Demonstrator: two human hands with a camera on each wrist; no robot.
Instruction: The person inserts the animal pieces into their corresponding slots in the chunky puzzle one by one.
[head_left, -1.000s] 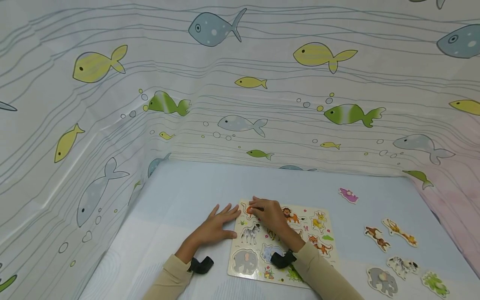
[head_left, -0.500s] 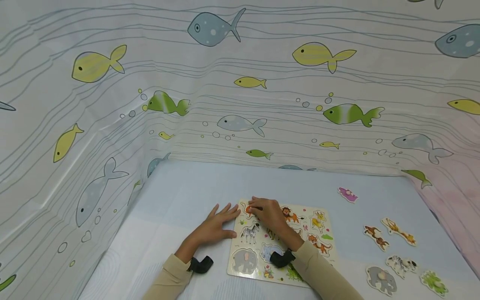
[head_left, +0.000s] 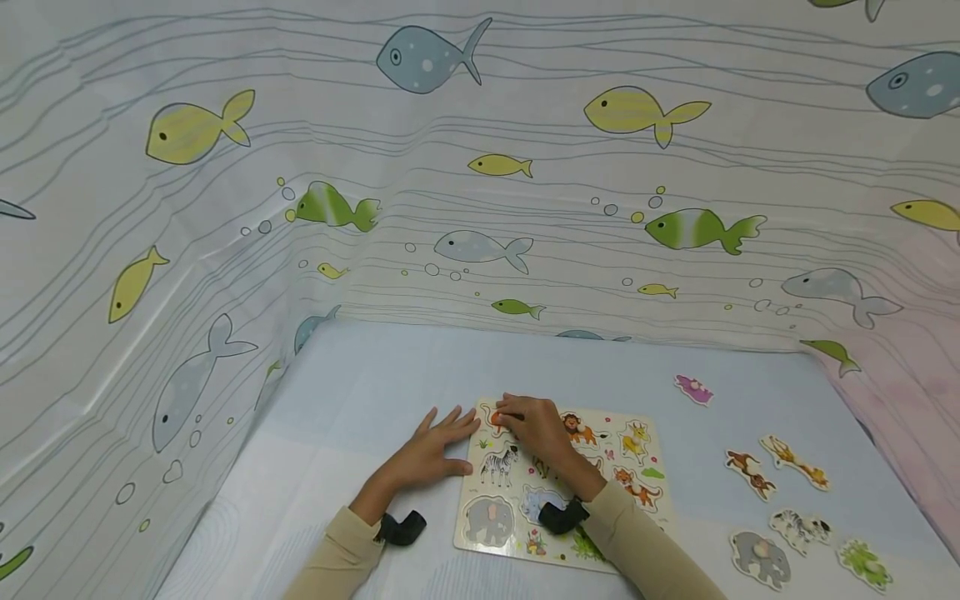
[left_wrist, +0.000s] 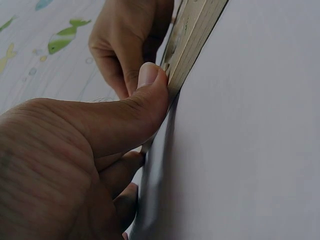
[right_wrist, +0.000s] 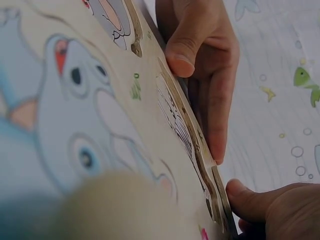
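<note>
My left hand lies at the left edge of the animal puzzle board, its fingers spread. In the left wrist view, its thumb touches the wooden rim. My right hand reaches over the board and pinches an orange-red puzzle piece at the top left corner; my fingers hide most of it. Zebra and elephant recesses show printed pictures. A lion piece and a blue animal piece sit in the board.
Loose puzzle pieces lie on the table right of the board: a purple one, a monkey, a giraffe, a zebra, an elephant and a green one. A fish-patterned curtain surrounds the table.
Both hands stay in the same place on the board. The view has shifted very slightly; no piece has visibly moved.
</note>
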